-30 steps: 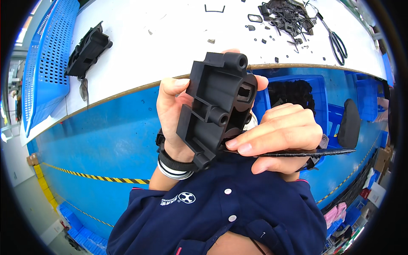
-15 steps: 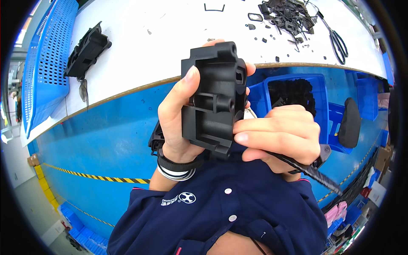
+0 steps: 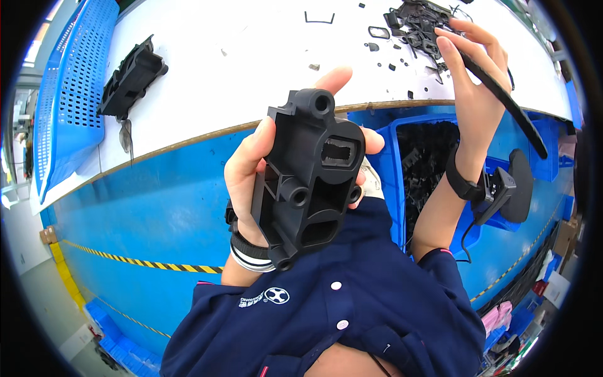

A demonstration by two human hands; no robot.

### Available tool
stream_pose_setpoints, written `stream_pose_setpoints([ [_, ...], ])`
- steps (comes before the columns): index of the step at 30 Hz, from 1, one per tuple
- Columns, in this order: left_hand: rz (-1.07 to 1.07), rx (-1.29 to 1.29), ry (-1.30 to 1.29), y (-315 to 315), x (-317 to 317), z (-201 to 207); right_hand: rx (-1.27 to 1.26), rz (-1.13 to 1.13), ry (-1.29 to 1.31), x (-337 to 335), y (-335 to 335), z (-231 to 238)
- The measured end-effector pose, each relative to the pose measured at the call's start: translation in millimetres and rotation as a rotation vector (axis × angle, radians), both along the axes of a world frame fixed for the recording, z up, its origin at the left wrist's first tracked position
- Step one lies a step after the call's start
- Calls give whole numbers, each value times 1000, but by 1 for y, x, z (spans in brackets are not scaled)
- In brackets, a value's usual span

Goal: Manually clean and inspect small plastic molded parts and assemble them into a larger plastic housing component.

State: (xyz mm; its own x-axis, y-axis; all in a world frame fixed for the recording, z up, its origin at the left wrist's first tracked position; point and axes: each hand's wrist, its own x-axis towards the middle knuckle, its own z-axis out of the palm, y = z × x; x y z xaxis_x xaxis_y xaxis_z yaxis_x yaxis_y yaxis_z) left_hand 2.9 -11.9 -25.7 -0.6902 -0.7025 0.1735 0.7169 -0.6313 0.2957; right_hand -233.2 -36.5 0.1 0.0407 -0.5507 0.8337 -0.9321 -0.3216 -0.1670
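A black moulded plastic part [image 3: 308, 169] with round bosses and rectangular openings is gripped in my left hand [image 3: 247, 173], tilted above my lap. The thumb lies along its left edge, and fingertips show at its right side. Over the table's right side, my right hand [image 3: 477, 78] is closed on a slim tool with a black wrapped handle [image 3: 512, 107]. Its handle slants down to the right past the hand; the tip is hidden or lost against dark scraps. Those fingers are close to a pile of black plastic scraps [image 3: 418, 28].
A second black moulded part [image 3: 133, 76] lies on the white table [image 3: 251, 69] beside a blue perforated basket [image 3: 69, 94]. Below the table edge, a blue bin [image 3: 396, 176] holds many black pieces. Small black bits are scattered near the pile.
My right hand has left the plastic part and moved up and right to the scrap pile, still with the tool. My left hand has turned the part so its openings show.
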Motion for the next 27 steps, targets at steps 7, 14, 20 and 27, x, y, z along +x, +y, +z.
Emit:
stream_pose_setpoints([
  [7, 48, 55, -96, 2, -2, 5, 302, 666, -471, 25, 35, 12],
  [14, 101, 165, 77, 9, -6, 9, 466, 1012, -423, 56, 45, 23],
  [20, 91, 135, 131, 9, -6, 7, 445, 990, -437, 57, 48, 23],
  [27, 182, -31, -130, 5, -5, 7, 462, 917, -384, 55, 50, 22],
])
